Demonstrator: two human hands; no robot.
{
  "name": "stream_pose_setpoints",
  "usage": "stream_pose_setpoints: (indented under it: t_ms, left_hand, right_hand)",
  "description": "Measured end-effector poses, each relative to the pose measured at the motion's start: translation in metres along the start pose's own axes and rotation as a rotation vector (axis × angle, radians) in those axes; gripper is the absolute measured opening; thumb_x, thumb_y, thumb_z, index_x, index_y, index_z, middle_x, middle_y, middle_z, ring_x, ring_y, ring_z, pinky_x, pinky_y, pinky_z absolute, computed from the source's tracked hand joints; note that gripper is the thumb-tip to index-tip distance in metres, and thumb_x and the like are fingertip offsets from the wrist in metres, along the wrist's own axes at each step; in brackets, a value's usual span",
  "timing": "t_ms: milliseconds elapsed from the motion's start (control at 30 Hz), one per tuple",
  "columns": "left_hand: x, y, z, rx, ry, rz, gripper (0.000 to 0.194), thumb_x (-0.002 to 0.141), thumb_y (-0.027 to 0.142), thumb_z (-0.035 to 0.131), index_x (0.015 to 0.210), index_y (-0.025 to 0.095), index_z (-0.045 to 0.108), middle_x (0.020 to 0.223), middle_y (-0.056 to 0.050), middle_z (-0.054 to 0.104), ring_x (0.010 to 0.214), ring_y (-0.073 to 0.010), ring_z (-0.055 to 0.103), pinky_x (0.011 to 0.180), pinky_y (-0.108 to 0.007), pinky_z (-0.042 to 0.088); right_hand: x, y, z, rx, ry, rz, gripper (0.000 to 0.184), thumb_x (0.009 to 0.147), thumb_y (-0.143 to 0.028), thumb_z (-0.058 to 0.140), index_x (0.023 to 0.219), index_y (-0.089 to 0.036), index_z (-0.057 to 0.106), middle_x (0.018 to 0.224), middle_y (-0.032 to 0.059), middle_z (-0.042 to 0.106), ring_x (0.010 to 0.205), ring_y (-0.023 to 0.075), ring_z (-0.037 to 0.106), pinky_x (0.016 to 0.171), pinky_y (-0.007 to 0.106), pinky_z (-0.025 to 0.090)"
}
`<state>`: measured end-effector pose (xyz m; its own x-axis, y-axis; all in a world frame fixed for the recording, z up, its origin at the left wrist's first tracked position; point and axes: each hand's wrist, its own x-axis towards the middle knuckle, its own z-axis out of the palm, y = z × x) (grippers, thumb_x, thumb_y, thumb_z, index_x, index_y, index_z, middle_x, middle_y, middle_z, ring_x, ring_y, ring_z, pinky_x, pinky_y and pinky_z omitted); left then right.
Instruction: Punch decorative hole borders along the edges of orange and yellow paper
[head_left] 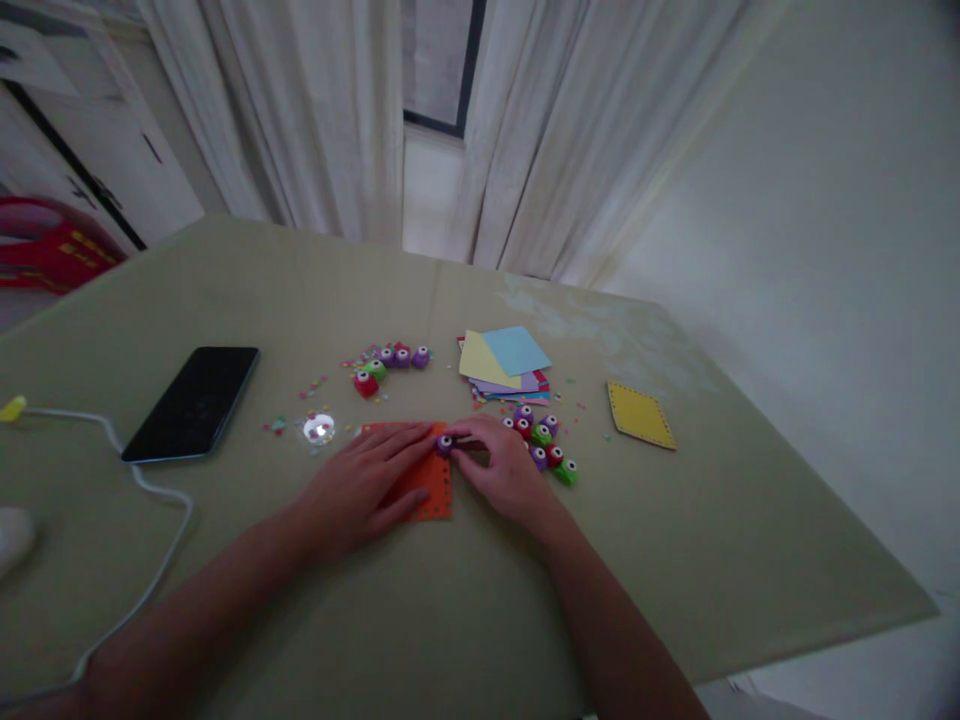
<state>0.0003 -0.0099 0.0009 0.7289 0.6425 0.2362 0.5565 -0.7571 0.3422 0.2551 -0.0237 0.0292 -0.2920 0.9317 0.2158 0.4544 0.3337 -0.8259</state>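
The orange sheet (439, 492) lies on the desk (465, 620) in front of me, holes along its edge. My left hand (367, 480) presses flat on it. My right hand (499, 465) has its grip pinched on a small purple eyeball punch (444, 445) at the sheet's top right corner. More eyeball punches (551, 455) sit just beside my right hand; coloured papers (502, 360) lie beyond, yellow sheet (641, 414) farther right.

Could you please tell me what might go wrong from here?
The purple eyeball punch in the right hand sits near the corner of the orange sheet, so a new hole might overlap one already there. The left hand lies flat on the sheet, its fingertips close to the punch, and could get nudged.
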Motion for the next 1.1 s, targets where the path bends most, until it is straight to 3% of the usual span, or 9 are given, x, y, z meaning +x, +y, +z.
stream_pose_setpoints:
  t_ms: [700, 900, 1100]
  left_hand:
    - [0.0007, 0.0051, -0.0062, -0.009, 0.011, -0.023, 0.062, 0.104, 0.052, 0.060, 0.159, 0.025, 0.053, 0.162, -0.011, 0.057, 0.144, -0.0336, 0.056, 0.121, -0.053, 0.044]
    - [0.0004, 0.0042, -0.0060, -0.016, -0.002, -0.031, 0.066, 0.102, 0.051, 0.063, 0.161, 0.026, 0.050, 0.164, -0.010, 0.055, 0.146, -0.0347, 0.055, 0.122, -0.055, 0.043]
    - [-0.0009, 0.0013, -0.0017, -0.006, -0.005, -0.006, 0.067, 0.105, 0.052, 0.059, 0.164, 0.026, 0.046, 0.166, -0.009, 0.053, 0.149, -0.0324, 0.053, 0.126, -0.054, 0.038]
  right_hand:
    - [-0.0007, -0.0073, -0.0059, -0.027, -0.055, -0.003, 0.027, 0.096, -0.008, 0.069, 0.117, -0.022, 0.079, 0.115, 0.0077, 0.077, 0.106, 0.0211, 0.074, 0.099, 0.038, 0.062]
    - [0.0001, -0.0076, -0.0054, -0.095, -0.052, -0.042, 0.029, 0.093, -0.005, 0.072, 0.118, -0.021, 0.078, 0.116, 0.0078, 0.079, 0.110, 0.0234, 0.072, 0.104, 0.041, 0.057]
    - [-0.0009, -0.0071, -0.0041, -0.073, -0.078, -0.005, 0.029, 0.095, -0.007, 0.071, 0.120, -0.020, 0.077, 0.116, 0.0082, 0.078, 0.105, 0.0222, 0.074, 0.099, 0.039, 0.059]
